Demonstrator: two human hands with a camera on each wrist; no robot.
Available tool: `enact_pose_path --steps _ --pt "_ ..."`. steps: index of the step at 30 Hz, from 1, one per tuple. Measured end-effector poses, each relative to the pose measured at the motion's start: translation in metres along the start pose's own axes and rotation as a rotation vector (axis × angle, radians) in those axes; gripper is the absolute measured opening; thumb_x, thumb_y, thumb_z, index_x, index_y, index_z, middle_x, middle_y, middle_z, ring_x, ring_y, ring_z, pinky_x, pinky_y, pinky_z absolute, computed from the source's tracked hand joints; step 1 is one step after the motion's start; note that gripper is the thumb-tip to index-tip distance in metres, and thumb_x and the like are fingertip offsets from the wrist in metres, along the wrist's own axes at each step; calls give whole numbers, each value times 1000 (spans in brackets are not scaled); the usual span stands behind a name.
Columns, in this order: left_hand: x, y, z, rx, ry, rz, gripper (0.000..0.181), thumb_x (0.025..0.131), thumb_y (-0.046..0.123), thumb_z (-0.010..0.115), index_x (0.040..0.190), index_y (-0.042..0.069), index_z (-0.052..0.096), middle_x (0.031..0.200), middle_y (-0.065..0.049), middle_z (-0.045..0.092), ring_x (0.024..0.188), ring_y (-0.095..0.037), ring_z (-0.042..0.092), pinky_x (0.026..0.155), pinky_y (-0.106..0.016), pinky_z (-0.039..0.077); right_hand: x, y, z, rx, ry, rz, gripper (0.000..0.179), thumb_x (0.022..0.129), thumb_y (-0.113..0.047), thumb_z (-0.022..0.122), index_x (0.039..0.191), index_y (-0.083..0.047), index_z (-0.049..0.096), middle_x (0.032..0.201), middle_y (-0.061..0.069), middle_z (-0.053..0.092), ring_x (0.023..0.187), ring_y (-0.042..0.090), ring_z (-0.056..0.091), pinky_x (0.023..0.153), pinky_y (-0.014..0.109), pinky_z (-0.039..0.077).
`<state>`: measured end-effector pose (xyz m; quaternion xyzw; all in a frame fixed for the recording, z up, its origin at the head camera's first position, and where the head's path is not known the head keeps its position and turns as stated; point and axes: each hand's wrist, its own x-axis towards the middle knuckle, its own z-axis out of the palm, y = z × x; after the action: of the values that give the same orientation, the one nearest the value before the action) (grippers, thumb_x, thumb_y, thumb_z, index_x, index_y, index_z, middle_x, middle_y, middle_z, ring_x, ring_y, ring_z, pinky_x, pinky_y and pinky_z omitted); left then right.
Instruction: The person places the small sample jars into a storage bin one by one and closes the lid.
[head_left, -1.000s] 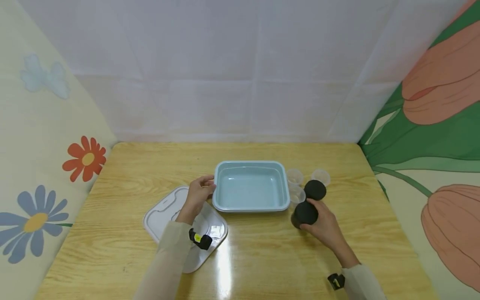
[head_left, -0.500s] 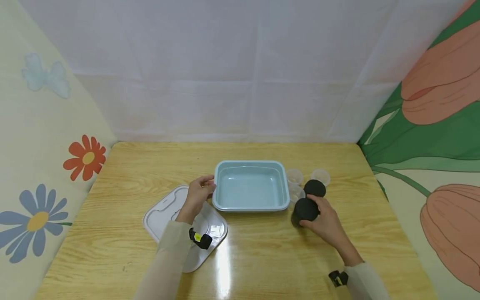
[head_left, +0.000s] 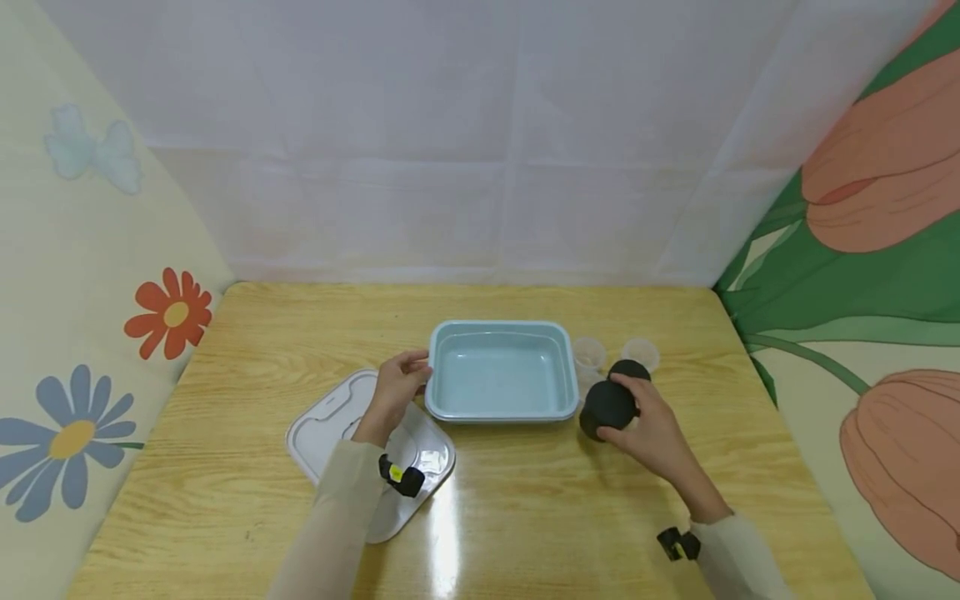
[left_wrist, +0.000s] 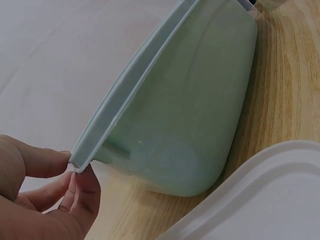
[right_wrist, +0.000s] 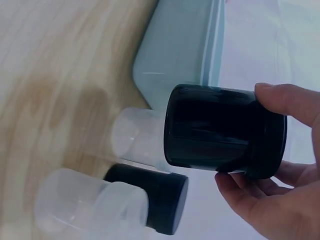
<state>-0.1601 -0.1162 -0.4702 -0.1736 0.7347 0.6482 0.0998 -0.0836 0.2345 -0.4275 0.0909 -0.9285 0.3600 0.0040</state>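
A light blue rectangular basin [head_left: 501,379] sits mid-table. My left hand [head_left: 393,392] pinches its rim at the left side, thumb on one face and fingers beneath, as the left wrist view shows. In my right hand [head_left: 656,437] is a black lidded jar [right_wrist: 215,130], gripped around its lid end between thumb and fingers. It hangs above the table, just right of the basin. Behind it stands a second black jar [right_wrist: 165,197], partly covered by the held one in the head view. Clear plastic cups [head_left: 640,354] are close by, one mostly hidden behind the held jar.
A white lid [head_left: 330,417] lies flat on the wooden table [head_left: 517,508], left of the basin and partly under my left forearm. A white cloth [head_left: 480,208] hangs behind the table's back edge. Floral panels [head_left: 885,333] flank both sides.
My right hand has lifted the black jar and shifted it slightly away from me, over the second jar and a clear cup. The left hand and basin have stayed in place.
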Motion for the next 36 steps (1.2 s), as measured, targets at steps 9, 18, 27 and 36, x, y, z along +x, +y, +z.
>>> enact_pose_path --steps 9,18,27,36 --pt "2 -2 2 -4 2 19 39 90 -4 54 129 -6 52 95 -8 57 76 -8 54 64 -19 52 9 -7 -8 -6 10 -35 73 72 -6 80 135 3 45 130 27 47 114 44 51 87 57 48" --pt "3 -2 3 7 9 0 40 90 -4 54 130 -5 52 98 -10 56 77 -9 55 66 -20 54 23 -20 -15 -25 9 -73 73 74 -10 79 136 3 43 127 26 49 112 43 51 89 59 45" --pt "1 -2 4 18 5 4 39 91 -3 54 129 -5 53 104 -15 58 80 -11 57 68 -22 55 39 -30 -10 14 -13 -71 72 74 -12 79 136 2 44 129 25 48 114 41 51 89 56 46" --pt "-1 -2 6 1 8 12 38 90 -4 54 128 -6 53 100 -13 59 79 -10 57 66 -21 55 54 -33 2 32 -39 -47 71 76 -14 79 136 1 44 135 25 44 115 40 50 87 54 47"
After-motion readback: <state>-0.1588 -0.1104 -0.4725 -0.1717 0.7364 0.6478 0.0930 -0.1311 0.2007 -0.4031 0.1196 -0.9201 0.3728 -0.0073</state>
